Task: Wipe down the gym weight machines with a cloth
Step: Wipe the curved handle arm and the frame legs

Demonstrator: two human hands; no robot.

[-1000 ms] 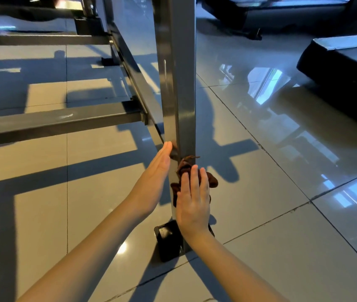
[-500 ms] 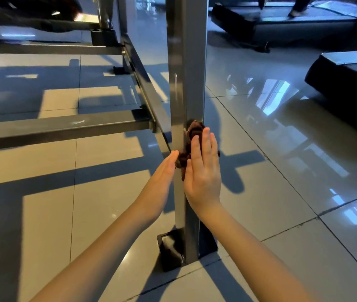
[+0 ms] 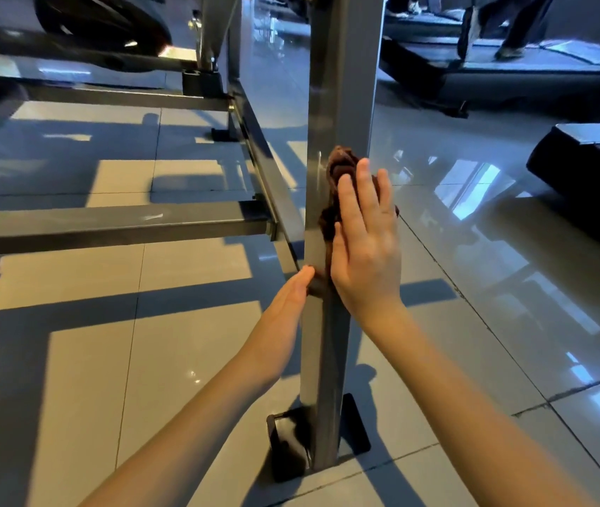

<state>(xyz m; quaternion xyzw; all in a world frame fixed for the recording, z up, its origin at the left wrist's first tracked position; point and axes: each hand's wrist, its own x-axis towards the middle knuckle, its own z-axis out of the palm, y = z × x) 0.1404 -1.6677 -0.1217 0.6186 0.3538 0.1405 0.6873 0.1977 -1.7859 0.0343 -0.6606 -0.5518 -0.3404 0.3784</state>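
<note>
Wiping a weight-machine upright. The right hand [image 3: 366, 247] lies flat against the near face of the post [image 3: 342, 86], fingers [image 3: 364, 184] straight and close together, pressing a bunched brown cloth [image 3: 338, 166] to the metal. The cloth shows at 12 o'clock and 9 o'clock of the palm, about halfway up the visible post, and nothing curls round it. The left hand [image 3: 289, 300], at 8 o'clock of the right, is also uncurled and holds nothing, its fingertips [image 3: 304, 279] touching the post's left face. Likely faults from here: (a) the cloth is pinned by pressure alone, so any easing of the palm during a stroke may let it slide out and drop to the floor [image 3: 90, 360] beside the foot [image 3: 287, 444] at 6 o'clock; (b) bunched as it is, the cloth meets only a narrow strip, so the left face, the corners and the crossbar [image 3: 115, 228] at 9 o'clock may go unwiped; (c) bare fingertips may run past the cloth onto cleaned metal and leave smears; (d) the glossy tiles may give poor footing for anyone leaning into the post
</note>
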